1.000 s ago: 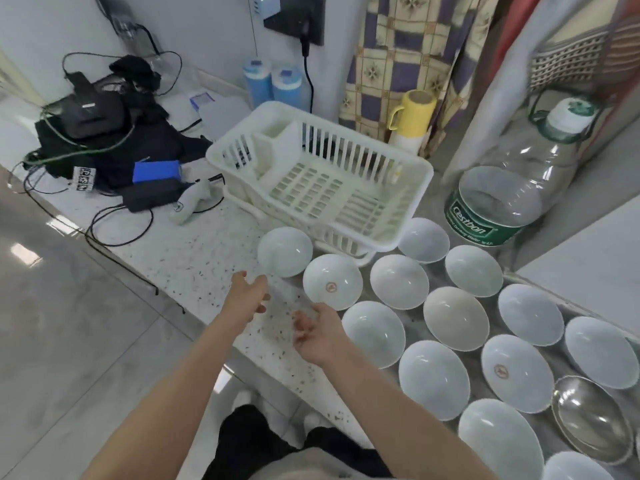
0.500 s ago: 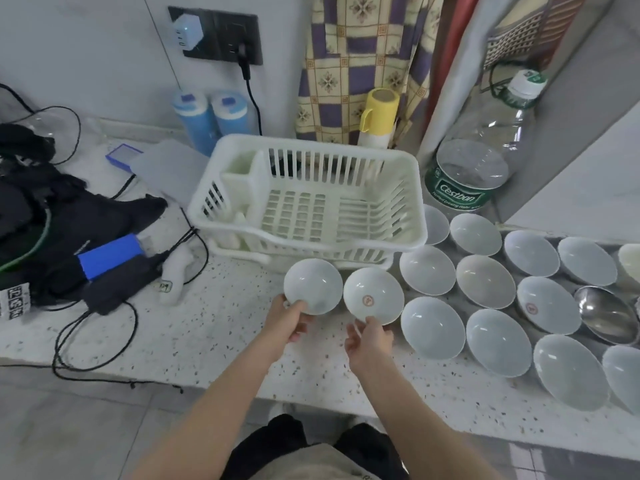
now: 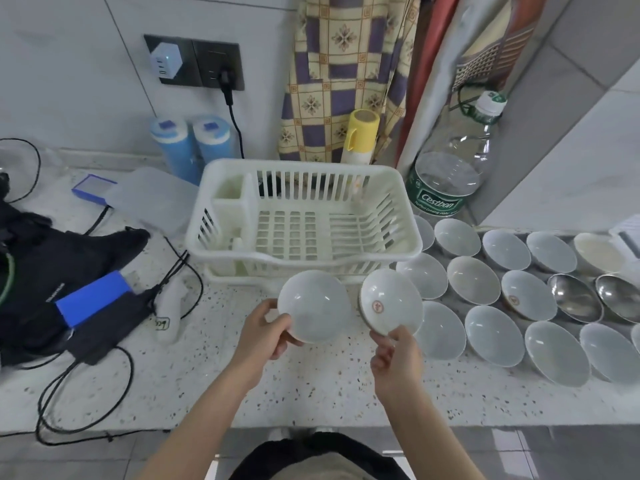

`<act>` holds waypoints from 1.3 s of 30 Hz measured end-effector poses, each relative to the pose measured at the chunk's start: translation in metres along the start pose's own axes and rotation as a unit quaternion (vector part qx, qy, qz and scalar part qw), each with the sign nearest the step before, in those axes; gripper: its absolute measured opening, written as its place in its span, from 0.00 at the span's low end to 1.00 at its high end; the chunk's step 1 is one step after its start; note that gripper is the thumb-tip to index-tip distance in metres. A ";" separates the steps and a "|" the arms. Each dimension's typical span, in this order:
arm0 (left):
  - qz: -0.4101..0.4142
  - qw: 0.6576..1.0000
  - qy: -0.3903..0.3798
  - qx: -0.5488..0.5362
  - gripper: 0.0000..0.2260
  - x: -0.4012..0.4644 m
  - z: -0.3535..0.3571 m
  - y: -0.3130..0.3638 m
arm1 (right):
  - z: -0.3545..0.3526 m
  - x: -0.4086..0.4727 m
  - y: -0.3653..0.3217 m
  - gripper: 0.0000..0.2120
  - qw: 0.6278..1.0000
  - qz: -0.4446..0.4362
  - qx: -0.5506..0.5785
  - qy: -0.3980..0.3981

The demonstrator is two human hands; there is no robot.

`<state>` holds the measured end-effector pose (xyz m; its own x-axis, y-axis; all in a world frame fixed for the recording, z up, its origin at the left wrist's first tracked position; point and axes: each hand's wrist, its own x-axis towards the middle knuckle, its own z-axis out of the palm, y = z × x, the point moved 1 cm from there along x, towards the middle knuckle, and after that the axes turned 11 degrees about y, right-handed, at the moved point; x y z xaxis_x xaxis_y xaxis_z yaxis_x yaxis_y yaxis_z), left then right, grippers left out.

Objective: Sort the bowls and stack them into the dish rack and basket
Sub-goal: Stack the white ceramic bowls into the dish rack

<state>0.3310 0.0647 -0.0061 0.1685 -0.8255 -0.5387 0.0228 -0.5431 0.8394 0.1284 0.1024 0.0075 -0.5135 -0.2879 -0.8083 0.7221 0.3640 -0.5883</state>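
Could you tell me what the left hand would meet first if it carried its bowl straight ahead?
Probably the near wall of the dish rack, just beyond the plain bowl the left hand holds; depth is uncertain.

Speckled countertop [image 3: 311, 393], white dish rack [image 3: 301, 216], rows of bowls [image 3: 491, 336], water bottle [image 3: 446, 174], black bag [image 3: 52, 258]
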 end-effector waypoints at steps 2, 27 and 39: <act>0.014 0.999 -0.018 -0.024 0.15 0.000 0.001 0.021 | 0.005 -0.008 -0.013 0.11 0.999 -0.027 0.008 -0.028; -0.072 0.996 0.043 0.012 0.11 0.170 0.033 0.135 | 0.206 0.038 -0.114 0.07 0.936 -0.191 -0.228 -0.186; -0.169 0.979 0.102 -0.055 0.14 0.201 0.030 0.112 | 0.251 0.060 -0.097 0.06 0.926 -0.141 -0.284 -0.203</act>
<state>0.3382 -0.1663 -0.0221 0.3270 -0.5476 -0.7702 0.2153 -0.7504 0.6249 0.1439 -0.1720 0.0218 -0.3442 -0.7096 -0.6148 0.1668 0.5982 -0.7838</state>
